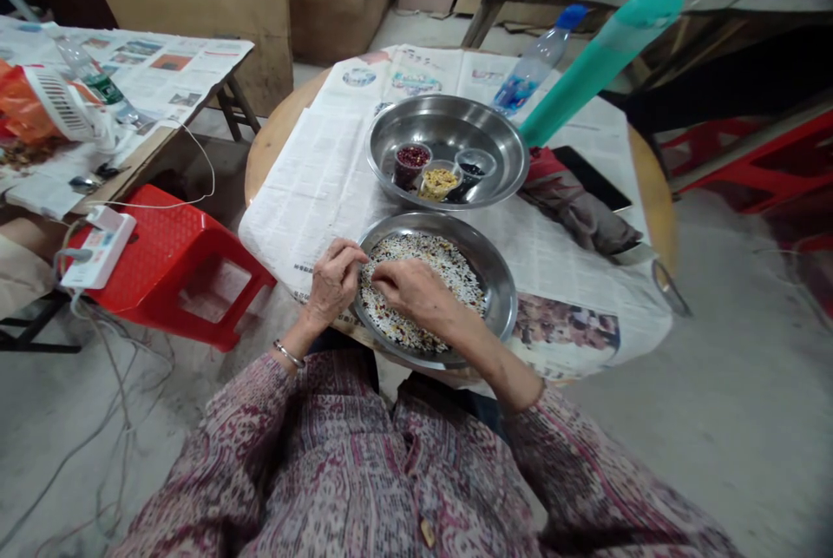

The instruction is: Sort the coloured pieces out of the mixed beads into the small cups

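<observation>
A steel basin (501, 306) close to my body holds a mix of white grains (449, 259) with yellow, dark red and black bits. My left hand (334, 282) is at the basin's left rim, its fingers curled together; anything inside them is hidden. Over the left part of the grains is my right hand (420, 291), thumb and fingers pinched, and I cannot make out what is between them. Behind stands a second steel basin (449, 114) with a cup of red beans (412, 160), a cup of yellow kernels (440, 182) and a cup of black beans (474, 167).
Newspaper (305, 167) covers the round table. Beyond the basins are a plastic bottle (537, 63) and a long green tube (599, 68). A grey-red cloth (579, 206) and a dark flat device (592, 176) lie right. A red stool (175, 259) bears a power strip (101, 250).
</observation>
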`<act>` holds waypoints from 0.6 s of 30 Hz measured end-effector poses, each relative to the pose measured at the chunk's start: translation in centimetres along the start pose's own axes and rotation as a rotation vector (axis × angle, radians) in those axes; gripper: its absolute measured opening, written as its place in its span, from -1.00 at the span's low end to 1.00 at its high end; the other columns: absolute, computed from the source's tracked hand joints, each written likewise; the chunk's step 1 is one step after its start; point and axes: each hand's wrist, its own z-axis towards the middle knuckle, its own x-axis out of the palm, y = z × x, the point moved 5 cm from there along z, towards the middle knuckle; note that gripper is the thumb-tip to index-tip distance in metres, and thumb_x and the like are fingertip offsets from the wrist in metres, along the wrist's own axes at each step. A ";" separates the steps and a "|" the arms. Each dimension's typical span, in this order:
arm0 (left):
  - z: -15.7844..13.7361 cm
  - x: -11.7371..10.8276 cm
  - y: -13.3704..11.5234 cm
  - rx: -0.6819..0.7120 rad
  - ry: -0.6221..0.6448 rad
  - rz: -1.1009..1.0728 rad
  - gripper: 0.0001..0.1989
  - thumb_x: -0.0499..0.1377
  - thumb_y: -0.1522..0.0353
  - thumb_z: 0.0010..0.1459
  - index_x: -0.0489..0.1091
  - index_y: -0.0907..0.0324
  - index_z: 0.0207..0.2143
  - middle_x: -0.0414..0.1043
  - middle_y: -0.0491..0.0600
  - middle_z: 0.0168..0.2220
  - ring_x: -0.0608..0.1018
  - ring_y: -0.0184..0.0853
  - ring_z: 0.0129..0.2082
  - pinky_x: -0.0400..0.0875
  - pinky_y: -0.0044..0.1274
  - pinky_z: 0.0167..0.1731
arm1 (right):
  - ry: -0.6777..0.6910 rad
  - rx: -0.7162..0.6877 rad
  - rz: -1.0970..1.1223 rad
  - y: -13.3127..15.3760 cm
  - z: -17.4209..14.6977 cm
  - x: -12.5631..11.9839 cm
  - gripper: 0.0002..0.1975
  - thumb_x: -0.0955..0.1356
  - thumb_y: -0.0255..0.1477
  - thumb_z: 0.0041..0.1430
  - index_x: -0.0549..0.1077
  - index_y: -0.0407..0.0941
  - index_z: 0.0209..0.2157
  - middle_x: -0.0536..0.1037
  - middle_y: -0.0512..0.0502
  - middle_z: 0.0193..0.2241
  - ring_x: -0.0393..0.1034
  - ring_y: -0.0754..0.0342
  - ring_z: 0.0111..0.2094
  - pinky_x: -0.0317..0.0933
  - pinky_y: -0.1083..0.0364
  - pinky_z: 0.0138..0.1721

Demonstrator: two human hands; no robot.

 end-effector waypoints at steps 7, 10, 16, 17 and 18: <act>0.1 -0.1 -0.1 -0.007 -0.010 -0.012 -0.77 0.07 0.60 0.27 0.43 0.16 -0.32 0.42 -0.05 -0.25 0.51 -0.35 -0.19 0.47 -0.44 -0.11 | -0.121 0.021 0.161 -0.2 0.3 -0.8 -0.79 0.30 -0.53 0.22 0.59 -0.10 -0.32 0.61 -0.07 -0.44 0.41 0.10 -0.42 0.16 0.11 -0.30; 0.1 -0.1 -0.1 -0.009 -0.011 -0.015 -0.77 0.07 0.61 0.26 0.43 0.15 -0.32 0.42 -0.05 -0.25 0.51 -0.35 -0.19 0.47 -0.43 -0.11 | -0.160 0.052 0.196 -0.9 0.8 -0.9 -0.76 0.29 -0.54 0.22 0.61 -0.12 -0.26 0.65 -0.12 -0.37 0.47 0.08 -0.36 0.22 0.09 -0.25; 0.1 0.0 -0.1 -0.012 -0.016 -0.025 -0.77 0.07 0.61 0.26 0.44 0.16 -0.32 0.43 -0.05 -0.26 0.52 -0.36 -0.19 0.47 -0.45 -0.13 | -0.149 0.101 0.181 -2.4 0.8 0.4 -0.74 0.28 -0.53 0.20 0.63 -0.10 -0.24 0.66 -0.11 -0.36 0.48 0.05 -0.34 0.23 0.07 -0.23; 0.1 0.0 -0.1 -0.014 -0.020 -0.027 -0.76 0.08 0.62 0.25 0.44 0.16 -0.32 0.43 -0.06 -0.26 0.52 -0.36 -0.19 0.47 -0.45 -0.13 | -0.159 0.114 0.178 -2.7 0.7 0.5 -0.74 0.29 -0.52 0.20 0.63 -0.10 -0.25 0.65 -0.10 -0.38 0.47 0.05 -0.36 0.23 0.07 -0.24; 0.1 0.0 -0.1 -0.015 -0.023 -0.030 -0.76 0.08 0.62 0.25 0.44 0.16 -0.32 0.43 -0.06 -0.25 0.52 -0.36 -0.19 0.47 -0.46 -0.13 | -0.173 0.130 0.175 -3.0 0.7 0.7 -0.75 0.29 -0.52 0.20 0.63 -0.10 -0.26 0.65 -0.09 -0.39 0.46 0.06 -0.38 0.22 0.07 -0.25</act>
